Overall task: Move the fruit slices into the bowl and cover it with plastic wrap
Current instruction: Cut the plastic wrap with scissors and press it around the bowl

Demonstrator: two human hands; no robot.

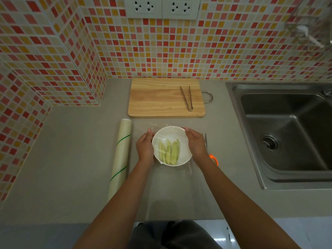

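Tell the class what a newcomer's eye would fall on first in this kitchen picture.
First, the white bowl of pale green fruit slices under plastic wrap, with the left hand and right hand on either side of it. Next, the wooden cutting board behind it with tongs on top, and the wrap roll to the left.

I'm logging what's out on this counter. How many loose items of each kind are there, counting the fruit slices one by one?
Fruit slices: 5
White bowl: 1
Plastic wrap roll: 1
Wooden cutting board: 1
Metal tongs: 1
Scissors, orange handles: 1
Total: 10
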